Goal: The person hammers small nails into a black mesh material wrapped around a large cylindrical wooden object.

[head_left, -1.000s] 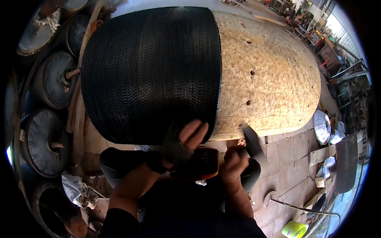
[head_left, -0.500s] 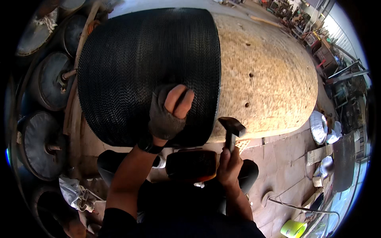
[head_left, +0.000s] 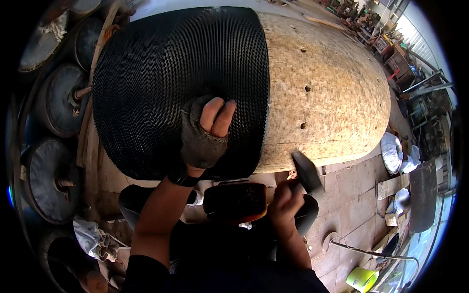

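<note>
Black ridged sheeting covers the left part of the wooden drum; over the sheeting, the gloved left hand, fingers curled, contents indiscernible. Near the drum's lower edge, the right hand grasps a hammer.

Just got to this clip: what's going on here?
A seated person is at a big drum-shaped piece, its left part wrapped in black ridged material and its right part a pale, mottled surface with a few dark holes. The left hand, in a fingerless glove, is at the black part; whether it grips anything is hidden. The right hand holds a hammer. A dark container sits between the knees.
</note>
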`<state>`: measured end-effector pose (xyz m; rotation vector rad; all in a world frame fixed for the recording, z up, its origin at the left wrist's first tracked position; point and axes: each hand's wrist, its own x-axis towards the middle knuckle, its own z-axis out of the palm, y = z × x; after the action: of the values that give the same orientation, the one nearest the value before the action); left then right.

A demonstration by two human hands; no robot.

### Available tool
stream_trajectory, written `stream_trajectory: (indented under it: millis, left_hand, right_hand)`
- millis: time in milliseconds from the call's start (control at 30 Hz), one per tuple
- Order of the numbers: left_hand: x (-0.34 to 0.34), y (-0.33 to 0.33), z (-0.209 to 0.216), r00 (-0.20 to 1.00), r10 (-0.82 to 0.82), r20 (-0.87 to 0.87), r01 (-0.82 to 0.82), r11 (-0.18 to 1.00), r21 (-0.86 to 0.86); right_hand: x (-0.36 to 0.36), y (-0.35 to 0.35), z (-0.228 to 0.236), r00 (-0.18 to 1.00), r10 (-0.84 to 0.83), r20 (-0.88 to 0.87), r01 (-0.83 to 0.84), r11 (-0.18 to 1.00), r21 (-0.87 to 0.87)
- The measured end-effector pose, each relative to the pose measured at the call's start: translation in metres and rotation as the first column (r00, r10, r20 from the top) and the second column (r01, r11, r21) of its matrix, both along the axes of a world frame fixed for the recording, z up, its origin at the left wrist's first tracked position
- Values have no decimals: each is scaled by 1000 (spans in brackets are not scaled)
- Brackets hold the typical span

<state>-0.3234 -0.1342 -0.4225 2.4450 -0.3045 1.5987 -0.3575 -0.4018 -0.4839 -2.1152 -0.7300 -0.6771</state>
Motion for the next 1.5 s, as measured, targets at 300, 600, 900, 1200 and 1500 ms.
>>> stream_trajectory:
  millis: [300,600,900,1200,1500]
  left_hand:
    - [5,-4,13,985,166,45,-169,982,88]
    - [-49,-83,-41,959,-251,-131,234,963,-134]
    - [-55,-113,-52,960,-167,-224,106,960,-261]
    - [-43,-126,-49,946,-186,-266,76,924,-376]
    - [-37,-130,-55,966,-78,-245,2,955,-298]
  right_hand:
    - [-12,-15,-5,983,138,-119,-106,964,242]
    - [-31,-23,-47,866,-105,-489,145,989,44]
    - [-34,-30,-40,865,-49,-499,108,990,90]
    - [-39,-26,-34,901,39,-432,41,984,174]
    - [-43,-25,-33,929,-1,-369,53,990,129]
